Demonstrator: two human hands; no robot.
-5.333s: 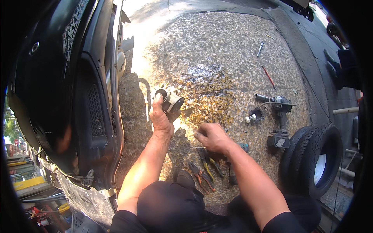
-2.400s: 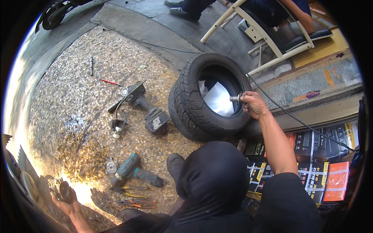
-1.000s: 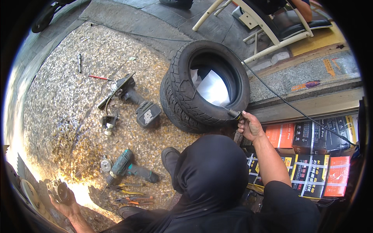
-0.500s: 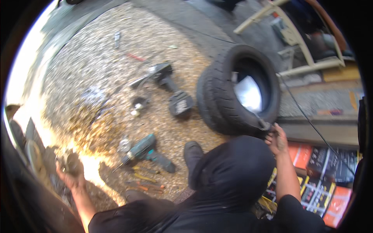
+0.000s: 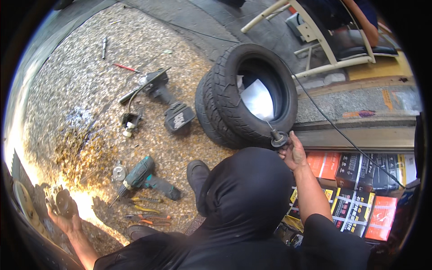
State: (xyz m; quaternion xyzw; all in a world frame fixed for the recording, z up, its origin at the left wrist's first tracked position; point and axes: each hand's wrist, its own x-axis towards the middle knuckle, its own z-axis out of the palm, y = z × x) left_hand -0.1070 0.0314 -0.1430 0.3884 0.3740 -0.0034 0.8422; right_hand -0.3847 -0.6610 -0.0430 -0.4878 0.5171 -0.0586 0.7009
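In my left hand (image 5: 67,221), at the lower left, is a round, dirty metal part (image 5: 65,202), its fingers curled under and around it. My right hand (image 5: 293,152) grips a dark disc-shaped part with a short stem (image 5: 279,138) at the lower rim of a black tyre (image 5: 225,96). I cannot tell whether that part touches the rubber. A second tyre (image 5: 203,103) lies against the first, and a pale sheet (image 5: 258,100) shows inside the opening. Between my hands, a teal and black cordless drill (image 5: 143,173) lies on the ground beside a small round metal piece (image 5: 119,173).
Pliers (image 5: 146,208) and orange-handled tools (image 5: 153,219) lie near my foot (image 5: 197,177). Farther out are a grey cordless power tool (image 5: 166,101) and a red stick (image 5: 126,68). Strapped boxes (image 5: 355,202) stand at right, crossed by a cable (image 5: 342,119). Someone's arm (image 5: 363,22) shows by a metal-framed chair (image 5: 319,42).
The whole view has shifted, so the tyres, tools and boxes appear farther left, and the picture is sharper. Both hands keep hold of their parts.
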